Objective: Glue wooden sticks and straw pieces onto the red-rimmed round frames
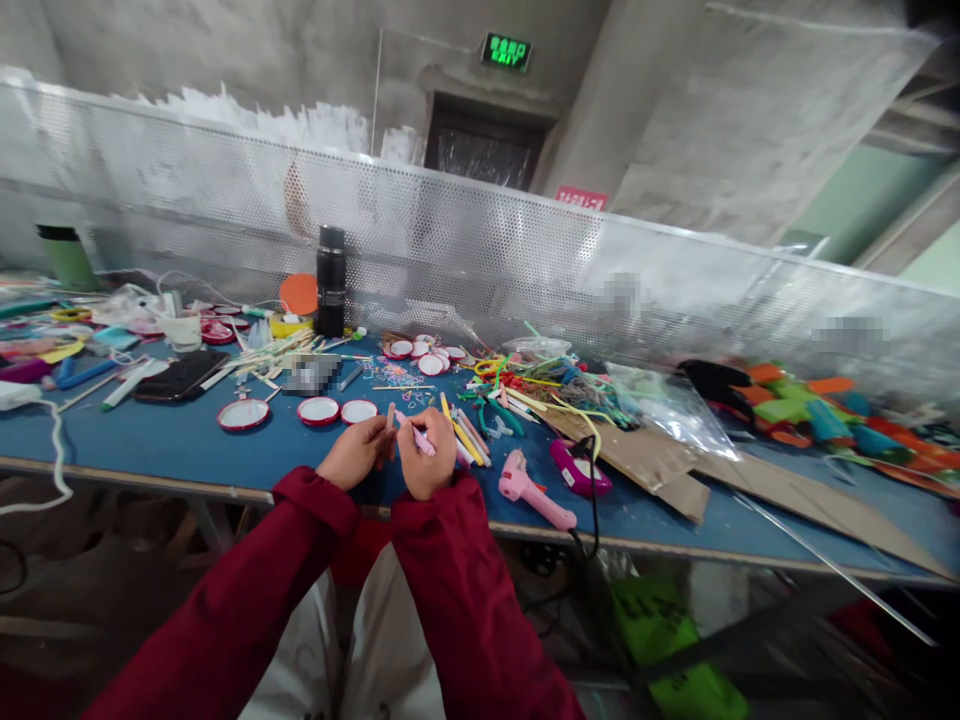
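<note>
My right hand (429, 462) is closed around a pink marker pen (423, 441), its tip angled toward my other hand. Just left of it, my left hand (354, 452) has its fingers pinched together near the pen tip; whatever small piece they hold is too hard to make out. Both hands are over the front edge of the blue table (187, 437). White discs with red rims, like jar lids, lie behind my left hand, the closest being one lid (359, 411). Several marker pens (469, 436) lie beside my right hand.
A pink glue gun (534, 492) and a purple device (580, 468) with a black cord lie to the right. Behind them are tangled colored strands (555, 385) and cardboard (645, 455). A black bottle (330, 282) and a phone (182, 375) are on the left.
</note>
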Motion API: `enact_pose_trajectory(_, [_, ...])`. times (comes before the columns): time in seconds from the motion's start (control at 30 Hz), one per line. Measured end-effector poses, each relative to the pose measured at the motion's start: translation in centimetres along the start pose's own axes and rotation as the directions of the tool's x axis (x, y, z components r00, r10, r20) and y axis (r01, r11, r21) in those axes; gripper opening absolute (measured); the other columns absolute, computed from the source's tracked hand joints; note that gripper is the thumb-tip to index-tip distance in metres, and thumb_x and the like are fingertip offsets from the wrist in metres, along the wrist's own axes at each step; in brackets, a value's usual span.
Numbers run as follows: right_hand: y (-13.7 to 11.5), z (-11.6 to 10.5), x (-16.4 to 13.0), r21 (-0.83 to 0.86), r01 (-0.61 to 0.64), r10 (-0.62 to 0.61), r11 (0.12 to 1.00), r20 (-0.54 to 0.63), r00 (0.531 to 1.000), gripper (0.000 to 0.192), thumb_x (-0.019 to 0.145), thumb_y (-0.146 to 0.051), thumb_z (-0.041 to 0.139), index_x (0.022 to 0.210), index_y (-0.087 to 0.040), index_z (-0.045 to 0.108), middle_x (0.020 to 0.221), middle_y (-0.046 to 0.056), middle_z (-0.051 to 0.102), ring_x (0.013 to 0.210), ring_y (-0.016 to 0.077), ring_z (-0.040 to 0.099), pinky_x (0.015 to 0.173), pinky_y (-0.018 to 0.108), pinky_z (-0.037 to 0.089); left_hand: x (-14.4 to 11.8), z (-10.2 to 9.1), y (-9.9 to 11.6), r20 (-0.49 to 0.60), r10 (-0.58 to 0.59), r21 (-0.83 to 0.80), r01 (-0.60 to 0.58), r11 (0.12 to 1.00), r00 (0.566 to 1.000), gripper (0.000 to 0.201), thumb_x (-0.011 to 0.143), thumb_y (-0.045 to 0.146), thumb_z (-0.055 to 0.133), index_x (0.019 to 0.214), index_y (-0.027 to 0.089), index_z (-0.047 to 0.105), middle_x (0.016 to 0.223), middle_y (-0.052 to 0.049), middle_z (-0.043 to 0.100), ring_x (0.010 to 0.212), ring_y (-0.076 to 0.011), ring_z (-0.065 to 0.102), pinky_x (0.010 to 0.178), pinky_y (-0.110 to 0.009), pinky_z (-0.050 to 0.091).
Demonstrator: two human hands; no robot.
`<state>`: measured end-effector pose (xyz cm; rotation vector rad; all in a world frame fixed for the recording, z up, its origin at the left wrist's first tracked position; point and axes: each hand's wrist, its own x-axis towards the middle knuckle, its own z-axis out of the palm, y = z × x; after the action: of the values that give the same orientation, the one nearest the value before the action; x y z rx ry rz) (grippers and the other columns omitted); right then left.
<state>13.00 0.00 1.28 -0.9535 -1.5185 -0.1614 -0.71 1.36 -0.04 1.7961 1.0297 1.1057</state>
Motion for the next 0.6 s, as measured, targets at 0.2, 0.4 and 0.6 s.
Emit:
enact_pose_trajectory(0.2, [0.02,0.12,0.01,0.003,0.020,-0.020,1.000,0.003,1.000,0.020,0.089,-0.027,0.054,0.070,-0.022,0.051,0.065,0.000,0.057,0.068,0.0173,0.054,0.068,0.031,0.041,-0.02,-0.01,0.17,0.000,0.010,0.016,-0.010,1.000,1.000,0.031,0.094,0.042,0.044,0.077,0.018,0.053,0.062,0.002,0.054,0.048,-0.0106,0.048,0.048,-0.024,0.036])
enact_pose_trajectory(0.4, [-0.06,0.07,0.06,-0.003,0.026,-0.026,1.000,0.012,1.000,0.021,0.091,-0.028,0.054,0.071,-0.022,0.052,0.066,0.000,0.058,0.068,0.0170,0.054,0.069,0.031,0.041,-0.03,0.00,0.36,0.005,-0.001,0.021,0.001,1.000,1.000,0.031,0.095,0.041,0.043,0.076,0.018,0.052,0.062,0.002,0.053,0.048,-0.0104,0.048,0.048,-0.024,0.035])
enact_pose_trajectory(0.6, [0.03,0.16,0.02,-0.003,0.034,-0.034,0.999,-0.018,0.999,0.020,0.091,-0.028,0.054,0.072,-0.022,0.052,0.066,0.001,0.057,0.068,0.0173,0.053,0.068,0.031,0.041,-0.01,0.03,0.17,0.003,0.003,0.023,-0.003,1.000,1.000,0.030,0.095,0.041,0.043,0.077,0.019,0.052,0.064,0.003,0.054,0.049,-0.0106,0.049,0.049,-0.024,0.037])
